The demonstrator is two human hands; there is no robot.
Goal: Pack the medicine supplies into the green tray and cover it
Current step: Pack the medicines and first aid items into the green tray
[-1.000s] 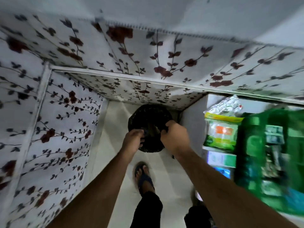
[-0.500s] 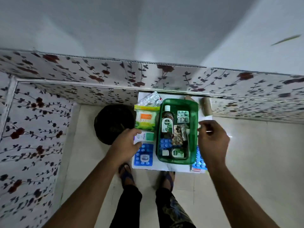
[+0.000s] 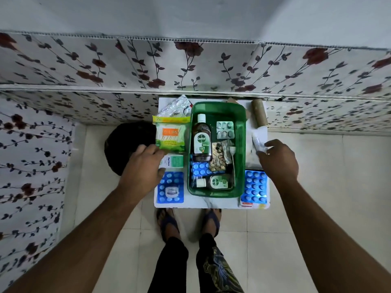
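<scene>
White table [image 3: 203, 203], green tray [image 3: 240, 149] holding Dettol bottles [image 3: 201, 140] and pill strips [image 3: 225, 130], left hand [image 3: 143, 168] and right hand [image 3: 278, 161] open, empty.

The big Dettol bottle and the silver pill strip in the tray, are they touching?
Apart. The head view shows bare green tray floor between the Dettol bottle and the pill strip, which lies to its right.

- One view only, from a wide-angle camera on the person's head, looking steeply down and slightly forward.
- The small white counter [image 3: 211, 203] sits mid-frame, close below, with the green tray [image 3: 240, 149] on it.
- Both forearms enter from the lower corners; the feet [image 3: 188, 218] show beneath the counter's near edge.
- The floral wall panel [image 3: 190, 64] bends across the top, curved by the lens.
</scene>
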